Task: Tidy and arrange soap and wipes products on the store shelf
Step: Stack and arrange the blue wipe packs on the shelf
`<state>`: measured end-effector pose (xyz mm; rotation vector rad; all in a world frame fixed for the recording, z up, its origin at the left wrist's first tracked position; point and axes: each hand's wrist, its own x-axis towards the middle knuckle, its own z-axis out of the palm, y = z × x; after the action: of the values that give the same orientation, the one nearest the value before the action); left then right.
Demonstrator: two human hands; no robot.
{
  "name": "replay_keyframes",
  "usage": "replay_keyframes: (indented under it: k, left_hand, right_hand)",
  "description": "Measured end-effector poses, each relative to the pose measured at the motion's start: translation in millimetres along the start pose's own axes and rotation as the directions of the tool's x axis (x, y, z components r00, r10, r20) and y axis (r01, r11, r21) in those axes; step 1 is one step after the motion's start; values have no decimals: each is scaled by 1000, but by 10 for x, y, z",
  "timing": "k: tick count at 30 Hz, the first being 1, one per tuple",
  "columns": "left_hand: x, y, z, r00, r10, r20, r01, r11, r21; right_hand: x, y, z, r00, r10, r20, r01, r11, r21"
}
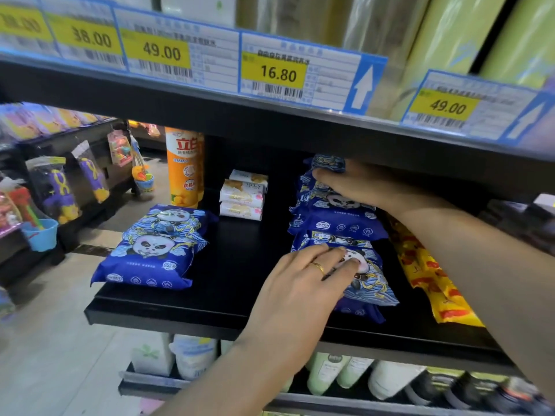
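Both hands on the right-hand wipes row, running front to back.

Left hand (312,274) lies flat and open on the front pack (368,280); right hand (351,184) curls over the rear packs (327,202), grip unclear. The stray pack (156,244) lies well left on the shelf (234,283), nearer the left hand.

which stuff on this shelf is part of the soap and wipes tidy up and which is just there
Job: blue panda wipes packs under the left hand and right hand; loose wipes pack; soap bars.
Just there: orange bottle; yellow packets; price tags; toys.
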<state>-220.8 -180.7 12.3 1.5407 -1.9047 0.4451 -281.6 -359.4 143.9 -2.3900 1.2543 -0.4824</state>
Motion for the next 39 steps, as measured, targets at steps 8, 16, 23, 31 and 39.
replay_keyframes:
  k: [8, 16, 23, 31, 39]
  left_hand:
    - [166, -45, 8, 999, -30, 33, 32, 997, -72]
    - [48, -57, -71, 999, -3, 51, 6, 999, -52]
    - [-117, -133, -233, 999, -32, 29, 32, 999, -16]
    - [-720, -632, -732, 994, -95, -59, 99, 993, 69]
    - [-1055, -1466, -1166, 950, -284, 131, 220, 905, 363]
  right_hand:
    - [-30, 19, 6, 1000, -11, 23, 11, 1000, 16]
    - [48, -42, 104, 999, -38, -6, 38, 995, -94]
    - [-29, -514, 312, 976, -205, 67, 210, 974, -81]
    - [-23, -1106, 962, 852, -505, 141, 518, 852, -75]
    - [215, -1270, 1581, 845, -364, 392, 430, 898, -94]
